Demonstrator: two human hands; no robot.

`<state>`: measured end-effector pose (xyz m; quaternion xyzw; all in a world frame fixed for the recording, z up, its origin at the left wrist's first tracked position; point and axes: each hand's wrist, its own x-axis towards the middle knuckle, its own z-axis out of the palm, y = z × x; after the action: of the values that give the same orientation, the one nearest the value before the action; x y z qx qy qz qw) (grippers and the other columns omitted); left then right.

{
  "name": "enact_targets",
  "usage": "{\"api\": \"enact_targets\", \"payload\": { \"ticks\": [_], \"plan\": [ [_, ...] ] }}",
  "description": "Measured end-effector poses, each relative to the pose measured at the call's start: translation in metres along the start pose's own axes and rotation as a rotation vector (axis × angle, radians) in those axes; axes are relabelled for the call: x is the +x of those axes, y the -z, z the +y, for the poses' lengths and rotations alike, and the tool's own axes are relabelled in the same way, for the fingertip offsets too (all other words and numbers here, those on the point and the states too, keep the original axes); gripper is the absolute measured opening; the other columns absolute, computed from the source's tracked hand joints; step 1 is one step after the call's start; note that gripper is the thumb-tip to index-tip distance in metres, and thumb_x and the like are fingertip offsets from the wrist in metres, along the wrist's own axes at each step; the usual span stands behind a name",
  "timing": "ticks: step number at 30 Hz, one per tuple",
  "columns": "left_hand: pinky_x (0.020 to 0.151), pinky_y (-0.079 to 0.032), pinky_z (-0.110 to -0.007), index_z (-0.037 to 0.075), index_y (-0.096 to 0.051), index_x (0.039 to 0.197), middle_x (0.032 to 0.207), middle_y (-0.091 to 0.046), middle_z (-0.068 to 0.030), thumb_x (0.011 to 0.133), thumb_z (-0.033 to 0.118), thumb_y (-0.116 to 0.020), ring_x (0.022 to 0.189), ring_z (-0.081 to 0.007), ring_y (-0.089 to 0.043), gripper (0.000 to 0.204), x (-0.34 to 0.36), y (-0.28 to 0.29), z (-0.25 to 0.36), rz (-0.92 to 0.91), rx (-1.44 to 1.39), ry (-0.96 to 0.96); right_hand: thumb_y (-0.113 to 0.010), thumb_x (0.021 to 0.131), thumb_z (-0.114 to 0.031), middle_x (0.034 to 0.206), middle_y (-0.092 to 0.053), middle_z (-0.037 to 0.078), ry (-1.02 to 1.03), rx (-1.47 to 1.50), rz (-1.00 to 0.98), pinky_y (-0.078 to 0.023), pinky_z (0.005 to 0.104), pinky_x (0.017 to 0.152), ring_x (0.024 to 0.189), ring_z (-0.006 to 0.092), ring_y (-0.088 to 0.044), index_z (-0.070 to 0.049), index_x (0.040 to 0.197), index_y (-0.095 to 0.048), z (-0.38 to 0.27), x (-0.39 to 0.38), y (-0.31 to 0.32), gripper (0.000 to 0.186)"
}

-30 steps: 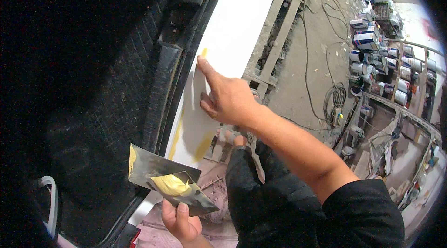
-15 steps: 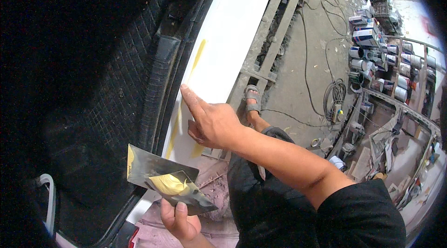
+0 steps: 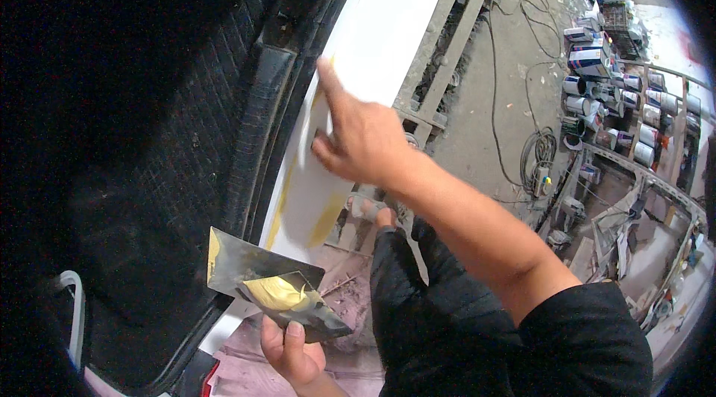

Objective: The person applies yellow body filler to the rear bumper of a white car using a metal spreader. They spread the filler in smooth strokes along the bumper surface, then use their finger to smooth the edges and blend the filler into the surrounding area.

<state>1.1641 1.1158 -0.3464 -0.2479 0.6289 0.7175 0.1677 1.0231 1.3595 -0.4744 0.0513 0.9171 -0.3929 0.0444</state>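
Note:
My left hand (image 3: 291, 352) pinches two overlapping dark, thin putty scrapers (image 3: 261, 263) at their lower edge. A mound of yellow putty (image 3: 277, 293) lies on them, with more yellow at the left corner. My right hand (image 3: 363, 132) reaches over a white car body panel (image 3: 384, 32). Its index finger is stretched out, the tip at the panel's inner edge by the black trim, and the other fingers are curled with nothing seen in them. Below that hand, a thin yellow putty streak (image 3: 279, 210) follows the edge, and a wider yellow patch (image 3: 328, 219) lies beside it.
Dark ribbed trim (image 3: 257, 110) and a deep black interior lie left of the panel. To the right are a wooden pallet (image 3: 451, 46), a coiled cable (image 3: 537, 151), several paint cans (image 3: 578, 106) and a bare metal frame (image 3: 634, 166). My sandalled foot (image 3: 365, 207) stands below the panel.
My right hand has slid up along the panel edge, away from me. My foot has stepped nearer and to the left. The left hand with the scrapers has barely shifted.

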Motion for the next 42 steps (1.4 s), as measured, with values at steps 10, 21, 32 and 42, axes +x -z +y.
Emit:
{"api": "enact_targets", "payload": {
  "ticks": [10,21,32,42],
  "plan": [
    [0.109,-0.040,-0.044,-0.010,-0.038,0.144,0.137,-0.053,-0.0186,0.087,0.009,-0.063,0.125,-0.0306,-0.053,0.065,-0.002,0.011,-0.005,0.042,0.003,-0.028,-0.071,0.078,-0.026,0.144,-0.044,0.035,0.095,-0.012,-0.002,-0.059,0.0441,0.065,0.079,0.0376,-0.072,0.009,0.152,-0.021,-0.027,-0.040,-0.046,0.096],
    [0.112,-0.039,-0.044,-0.008,-0.042,0.143,0.137,-0.055,-0.0176,0.089,0.004,-0.059,0.125,-0.0288,-0.054,0.058,0.017,0.001,0.008,0.097,-0.037,-0.013,-0.064,0.081,-0.013,0.134,-0.060,0.022,0.076,0.399,-0.064,-0.058,0.0443,0.067,0.069,0.0355,-0.069,-0.002,0.157,-0.014,-0.034,-0.083,-0.019,0.092],
    [0.109,-0.040,-0.037,-0.010,-0.043,0.141,0.134,-0.056,-0.0157,0.092,0.001,-0.057,0.123,-0.0236,-0.054,0.051,0.023,0.002,0.015,0.069,0.003,0.003,-0.063,0.077,-0.005,0.136,-0.062,0.015,0.481,0.570,-0.169,-0.055,0.0340,0.059,0.057,0.0226,-0.065,-0.003,0.157,-0.016,-0.062,-0.115,-0.016,0.094],
    [0.104,-0.043,-0.032,-0.012,-0.048,0.137,0.129,-0.059,-0.0145,0.093,-0.001,-0.056,0.115,-0.0198,-0.057,0.046,0.021,0.015,0.010,0.148,0.112,-0.072,-0.056,0.088,-0.003,0.146,-0.053,0.018,0.079,1.016,-0.310,-0.049,0.0212,0.067,0.081,0.0074,-0.061,-0.003,0.159,-0.014,-0.049,-0.119,-0.007,0.082]
  ]
}}
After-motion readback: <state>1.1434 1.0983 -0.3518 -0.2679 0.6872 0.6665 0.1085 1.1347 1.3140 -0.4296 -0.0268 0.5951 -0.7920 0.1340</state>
